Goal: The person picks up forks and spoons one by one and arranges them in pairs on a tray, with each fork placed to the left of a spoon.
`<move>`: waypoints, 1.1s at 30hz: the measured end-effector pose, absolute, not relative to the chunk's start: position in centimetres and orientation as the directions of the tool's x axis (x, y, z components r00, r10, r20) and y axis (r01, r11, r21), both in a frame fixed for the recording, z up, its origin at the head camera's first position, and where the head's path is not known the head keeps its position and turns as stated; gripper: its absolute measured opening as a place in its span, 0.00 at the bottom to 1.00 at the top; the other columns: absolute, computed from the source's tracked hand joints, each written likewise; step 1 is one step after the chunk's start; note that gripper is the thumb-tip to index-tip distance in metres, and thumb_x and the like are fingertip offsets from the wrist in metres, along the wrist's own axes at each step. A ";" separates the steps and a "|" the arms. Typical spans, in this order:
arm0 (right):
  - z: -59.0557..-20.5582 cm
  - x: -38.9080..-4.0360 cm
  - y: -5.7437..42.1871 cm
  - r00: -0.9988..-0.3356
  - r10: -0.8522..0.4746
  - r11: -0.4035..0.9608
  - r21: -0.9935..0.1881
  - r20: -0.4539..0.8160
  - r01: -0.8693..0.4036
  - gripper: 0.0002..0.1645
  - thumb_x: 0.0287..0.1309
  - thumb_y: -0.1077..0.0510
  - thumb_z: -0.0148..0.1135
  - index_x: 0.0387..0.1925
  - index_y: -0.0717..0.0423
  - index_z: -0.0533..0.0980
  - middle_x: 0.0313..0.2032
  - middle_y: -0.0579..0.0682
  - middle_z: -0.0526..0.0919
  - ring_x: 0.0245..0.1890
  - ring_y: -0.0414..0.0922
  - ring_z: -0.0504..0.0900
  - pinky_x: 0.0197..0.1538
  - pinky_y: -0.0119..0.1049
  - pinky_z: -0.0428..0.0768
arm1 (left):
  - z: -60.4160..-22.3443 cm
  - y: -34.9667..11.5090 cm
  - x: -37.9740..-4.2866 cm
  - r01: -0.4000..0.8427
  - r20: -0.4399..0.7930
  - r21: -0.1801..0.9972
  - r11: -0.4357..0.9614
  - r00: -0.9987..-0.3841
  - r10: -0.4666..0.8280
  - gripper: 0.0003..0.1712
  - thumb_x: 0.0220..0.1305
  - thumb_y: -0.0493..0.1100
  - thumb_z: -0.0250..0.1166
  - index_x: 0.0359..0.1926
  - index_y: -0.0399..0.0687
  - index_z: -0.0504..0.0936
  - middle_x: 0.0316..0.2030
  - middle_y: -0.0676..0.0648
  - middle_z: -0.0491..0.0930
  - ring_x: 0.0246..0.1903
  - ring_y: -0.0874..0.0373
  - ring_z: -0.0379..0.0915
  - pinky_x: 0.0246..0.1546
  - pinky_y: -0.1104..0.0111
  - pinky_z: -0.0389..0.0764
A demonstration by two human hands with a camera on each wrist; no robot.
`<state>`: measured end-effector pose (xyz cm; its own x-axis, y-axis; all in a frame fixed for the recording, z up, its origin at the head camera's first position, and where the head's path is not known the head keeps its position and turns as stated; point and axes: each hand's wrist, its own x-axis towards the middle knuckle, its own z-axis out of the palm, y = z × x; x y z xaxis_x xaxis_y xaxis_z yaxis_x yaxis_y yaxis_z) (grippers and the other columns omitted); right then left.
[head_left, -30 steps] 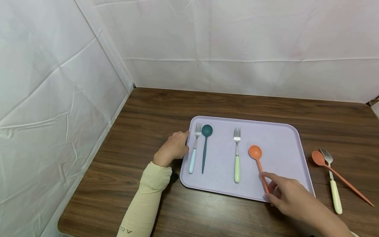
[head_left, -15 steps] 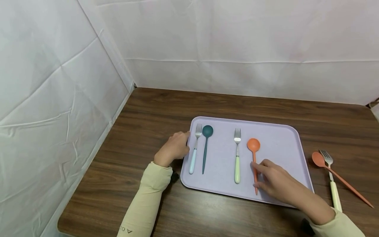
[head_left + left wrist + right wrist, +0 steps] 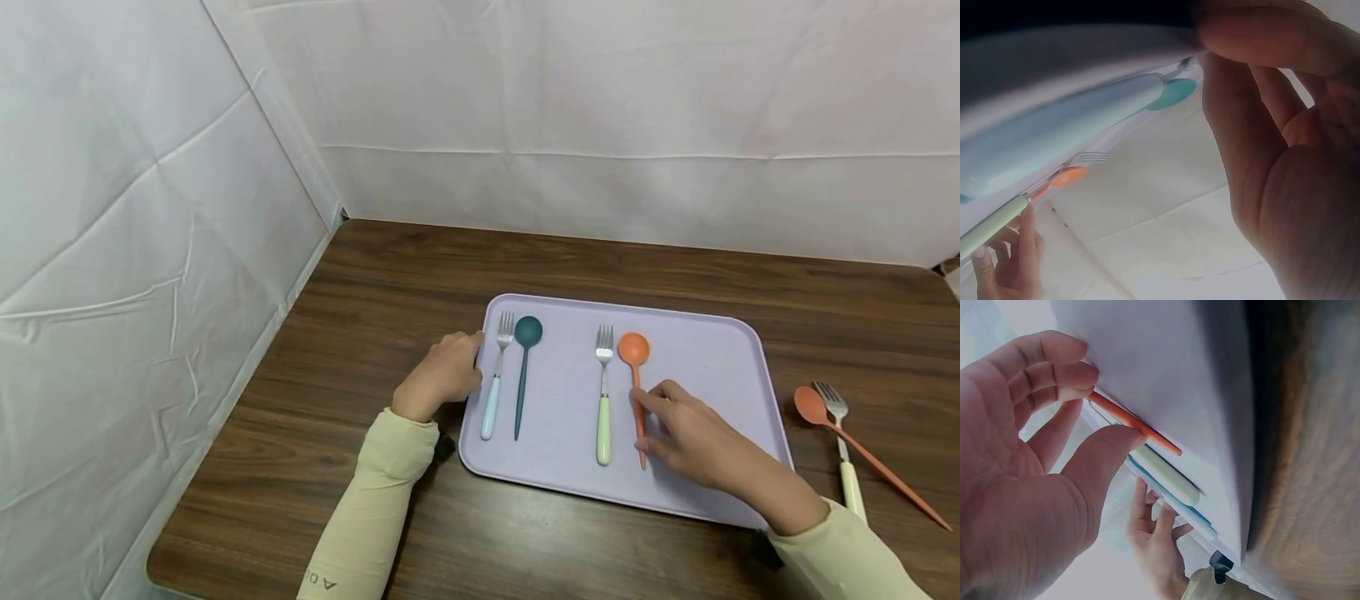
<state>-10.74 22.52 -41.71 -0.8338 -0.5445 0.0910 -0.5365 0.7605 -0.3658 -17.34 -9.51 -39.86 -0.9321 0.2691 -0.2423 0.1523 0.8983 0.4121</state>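
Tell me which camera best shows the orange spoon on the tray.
The head view: it shows the orange spoon from end to end, with only a little covered by the right hand. The left wrist view shows little more than its bowl, small; the right wrist view shows the lower handle up close.

An orange spoon [image 3: 635, 352] lies bowl-end away on the lilac, round-cornered tray [image 3: 558, 408], near its middle.
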 end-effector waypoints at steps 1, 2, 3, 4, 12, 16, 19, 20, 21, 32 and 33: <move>-41.7 -10.8 22.5 -0.834 -0.544 0.761 -0.367 0.091 -0.535 0.37 0.43 0.59 0.73 0.55 0.71 0.71 0.40 0.54 0.73 0.29 0.40 0.69 0.29 0.32 0.70 | -39.9 -9.5 -17.3 0.153 -0.242 0.411 0.899 -0.932 0.269 0.32 0.61 0.35 0.55 0.67 0.40 0.62 0.55 0.37 0.70 0.49 0.49 0.67 0.48 0.57 0.71; -41.7 -10.8 22.5 -0.835 -0.543 0.761 -0.370 0.088 -0.533 0.37 0.43 0.60 0.73 0.55 0.71 0.71 0.40 0.54 0.73 0.29 0.41 0.69 0.29 0.32 0.70 | -39.9 -9.5 -17.4 0.152 -0.243 0.409 0.900 -0.932 0.268 0.32 0.61 0.35 0.55 0.67 0.40 0.62 0.55 0.37 0.70 0.49 0.49 0.67 0.48 0.57 0.71; -41.6 -10.9 22.5 -0.838 -0.539 0.763 -0.372 0.083 -0.528 0.37 0.43 0.60 0.73 0.55 0.71 0.71 0.40 0.54 0.73 0.29 0.41 0.69 0.29 0.32 0.69 | -39.9 -9.5 -17.4 0.152 -0.244 0.407 0.901 -0.932 0.267 0.32 0.61 0.35 0.55 0.67 0.40 0.62 0.55 0.37 0.70 0.49 0.48 0.67 0.48 0.57 0.71; -41.6 -10.9 22.4 -0.841 -0.536 0.766 -0.374 0.077 -0.522 0.37 0.43 0.60 0.73 0.55 0.70 0.71 0.40 0.54 0.73 0.29 0.41 0.69 0.28 0.32 0.69 | -39.9 -9.5 -17.4 0.151 -0.246 0.405 0.902 -0.932 0.267 0.32 0.61 0.36 0.56 0.67 0.40 0.62 0.55 0.37 0.70 0.49 0.48 0.67 0.48 0.57 0.71; -41.7 -11.2 22.4 -0.856 -0.515 0.782 -0.385 0.044 -0.490 0.37 0.45 0.59 0.72 0.57 0.70 0.70 0.40 0.54 0.73 0.29 0.41 0.68 0.28 0.32 0.68 | -40.0 -9.4 -17.6 0.148 -0.244 0.409 0.900 -0.933 0.265 0.32 0.61 0.36 0.56 0.67 0.40 0.61 0.57 0.36 0.68 0.52 0.48 0.66 0.50 0.56 0.70; -41.9 -11.2 22.4 -0.852 -0.518 0.768 -0.394 0.082 -0.505 0.36 0.47 0.58 0.71 0.57 0.70 0.70 0.40 0.53 0.74 0.30 0.41 0.70 0.29 0.33 0.69 | -40.0 -9.5 -17.6 0.142 -0.253 0.417 0.898 -0.931 0.265 0.32 0.61 0.35 0.56 0.68 0.40 0.61 0.57 0.36 0.68 0.49 0.49 0.67 0.47 0.57 0.72; -42.1 -11.1 22.5 -0.847 -0.517 0.757 -0.396 0.124 -0.520 0.34 0.49 0.57 0.69 0.56 0.69 0.71 0.38 0.52 0.75 0.30 0.41 0.71 0.29 0.33 0.70 | -40.1 -9.6 -17.6 0.134 -0.262 0.422 0.897 -0.929 0.262 0.33 0.62 0.35 0.56 0.68 0.40 0.60 0.57 0.36 0.68 0.48 0.49 0.68 0.46 0.58 0.72; -42.2 -11.1 22.6 -0.846 -0.516 0.755 -0.395 0.135 -0.523 0.33 0.50 0.57 0.69 0.56 0.68 0.71 0.38 0.51 0.75 0.30 0.41 0.71 0.29 0.33 0.71 | -40.1 -9.6 -17.6 0.132 -0.263 0.420 0.898 -0.929 0.260 0.33 0.62 0.35 0.56 0.68 0.40 0.60 0.57 0.36 0.67 0.49 0.49 0.67 0.47 0.58 0.72; -42.2 -11.1 22.6 -0.846 -0.514 0.756 -0.392 0.142 -0.525 0.33 0.50 0.56 0.69 0.56 0.68 0.71 0.37 0.51 0.75 0.30 0.41 0.71 0.29 0.33 0.71 | -40.2 -9.6 -17.6 0.130 -0.265 0.417 0.899 -0.929 0.258 0.33 0.62 0.35 0.56 0.68 0.40 0.60 0.58 0.36 0.67 0.49 0.49 0.67 0.47 0.58 0.72; -42.4 -9.9 23.4 -0.845 -0.497 0.766 -0.359 0.195 -0.533 0.29 0.49 0.56 0.69 0.52 0.66 0.74 0.34 0.47 0.75 0.29 0.39 0.72 0.29 0.34 0.71 | -40.3 -10.1 -17.5 0.152 -0.238 0.405 0.902 -0.935 0.264 0.31 0.60 0.34 0.56 0.66 0.39 0.63 0.54 0.37 0.70 0.50 0.48 0.67 0.49 0.56 0.71; -42.4 -9.8 23.4 -0.845 -0.495 0.768 -0.353 0.200 -0.534 0.29 0.49 0.55 0.70 0.52 0.65 0.75 0.34 0.46 0.75 0.29 0.38 0.71 0.29 0.34 0.71 | -40.3 -10.1 -17.4 0.144 -0.244 0.410 0.901 -0.934 0.261 0.32 0.61 0.35 0.56 0.67 0.39 0.62 0.55 0.37 0.70 0.50 0.48 0.67 0.49 0.56 0.71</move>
<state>-9.84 23.44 -42.45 -0.8453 -0.4954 0.2002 -0.5339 0.7682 -0.3532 -17.42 -10.13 -40.33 -0.9340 0.2608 -0.2441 0.1444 0.9008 0.4096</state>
